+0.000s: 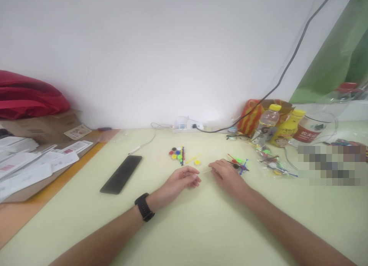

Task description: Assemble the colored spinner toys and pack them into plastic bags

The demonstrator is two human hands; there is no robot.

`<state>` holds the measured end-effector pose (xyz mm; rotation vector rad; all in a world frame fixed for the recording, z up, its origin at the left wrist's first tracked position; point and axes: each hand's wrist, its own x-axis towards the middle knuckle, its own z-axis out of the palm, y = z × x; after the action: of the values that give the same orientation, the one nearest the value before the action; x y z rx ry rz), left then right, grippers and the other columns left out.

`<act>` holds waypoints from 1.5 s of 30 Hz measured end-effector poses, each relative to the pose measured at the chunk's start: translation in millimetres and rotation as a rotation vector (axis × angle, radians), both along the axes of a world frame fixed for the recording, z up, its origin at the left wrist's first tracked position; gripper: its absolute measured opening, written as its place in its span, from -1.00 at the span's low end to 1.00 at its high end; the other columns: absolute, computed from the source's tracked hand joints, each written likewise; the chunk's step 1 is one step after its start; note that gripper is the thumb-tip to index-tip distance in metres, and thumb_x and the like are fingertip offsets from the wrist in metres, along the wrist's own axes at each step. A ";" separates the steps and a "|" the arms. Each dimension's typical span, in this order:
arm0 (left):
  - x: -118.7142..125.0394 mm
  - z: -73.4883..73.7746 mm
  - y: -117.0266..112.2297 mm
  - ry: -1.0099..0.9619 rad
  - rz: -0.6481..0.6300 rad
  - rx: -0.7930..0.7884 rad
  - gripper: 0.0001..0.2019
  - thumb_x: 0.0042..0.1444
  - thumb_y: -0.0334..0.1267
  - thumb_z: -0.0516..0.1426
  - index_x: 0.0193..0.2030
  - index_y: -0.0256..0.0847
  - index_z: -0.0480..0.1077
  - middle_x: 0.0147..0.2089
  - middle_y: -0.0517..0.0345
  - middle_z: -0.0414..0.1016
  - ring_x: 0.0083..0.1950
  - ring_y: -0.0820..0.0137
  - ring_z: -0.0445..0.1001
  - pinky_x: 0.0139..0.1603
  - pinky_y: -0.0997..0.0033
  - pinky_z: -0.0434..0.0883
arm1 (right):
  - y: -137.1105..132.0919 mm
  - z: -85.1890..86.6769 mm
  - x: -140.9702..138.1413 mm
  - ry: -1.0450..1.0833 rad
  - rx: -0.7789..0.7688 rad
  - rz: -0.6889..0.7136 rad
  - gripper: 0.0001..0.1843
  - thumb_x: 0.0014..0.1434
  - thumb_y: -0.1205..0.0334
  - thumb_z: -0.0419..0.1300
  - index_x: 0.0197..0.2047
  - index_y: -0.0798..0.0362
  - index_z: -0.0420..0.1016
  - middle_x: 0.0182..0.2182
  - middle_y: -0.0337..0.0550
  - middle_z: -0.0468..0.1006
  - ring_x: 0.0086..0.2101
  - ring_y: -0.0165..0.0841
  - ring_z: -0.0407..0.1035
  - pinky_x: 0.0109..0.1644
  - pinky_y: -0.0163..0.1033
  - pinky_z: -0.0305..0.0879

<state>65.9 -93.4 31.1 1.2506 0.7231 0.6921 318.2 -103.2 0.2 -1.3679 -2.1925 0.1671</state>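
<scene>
My left hand (pixel 181 180), with a ring on one finger and a black watch (pixel 144 207) on the wrist, rests on the pale yellow-green table (pixel 184 227) with fingers curled together. My right hand (pixel 227 173) lies just right of it, fingers curled. A thin pale stick (pixel 206 171) spans the gap between the two hands' fingertips; both seem to pinch its ends. Small coloured discs and rods (pixel 178 154) lie behind the left hand. A yellow disc (pixel 197 162) sits near them. More coloured rods and pieces (pixel 239 164) lie behind the right hand.
A black phone (pixel 121 174) lies flat to the left. Papers and boxes (pixel 31 164) stack at the far left under a red bag (pixel 28 95). Bottles (pixel 267 126), glasses (pixel 237 136), a bag of parts (pixel 273 164) and a power strip (pixel 186 124) stand at the back.
</scene>
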 end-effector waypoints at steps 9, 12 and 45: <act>3.6 -5.0 -3.6 0.097 0.139 0.243 -0.76 0.32 -0.07 0.20 -0.06 -0.19 0.45 -0.13 0.05 0.49 -0.16 0.32 0.44 -0.13 0.34 0.38 | -11.4 9.2 -19.2 0.374 -0.140 0.096 -0.78 0.34 0.39 0.07 -0.12 0.04 0.55 -0.23 -0.10 0.58 -0.19 -0.26 0.45 -0.08 -0.14 0.37; 4.7 -6.2 -6.8 0.143 0.195 0.351 -0.78 0.35 -0.08 0.14 -0.02 -0.15 0.42 -0.05 0.04 0.46 -0.09 0.29 0.43 -0.06 0.31 0.39 | -14.6 16.3 -27.4 0.685 -0.275 0.101 -0.86 0.34 0.20 0.16 -0.15 0.05 0.53 -0.22 -0.12 0.57 -0.24 -0.30 0.46 -0.10 -0.17 0.41; 4.4 -11.0 -3.2 0.069 0.142 0.281 -0.69 0.10 -0.18 0.41 -0.08 -0.23 0.52 -0.16 0.07 0.55 -0.16 0.32 0.53 -0.10 0.35 0.47 | -28.4 28.6 -34.2 0.762 -0.338 0.209 -0.71 0.40 0.11 0.13 0.07 -0.01 0.57 -0.11 -0.07 0.55 -0.09 -0.25 0.44 0.02 -0.16 0.35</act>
<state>70.3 -96.6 20.1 1.4952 0.7963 0.8939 284.1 -131.6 28.8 -0.9876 -1.6771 0.9980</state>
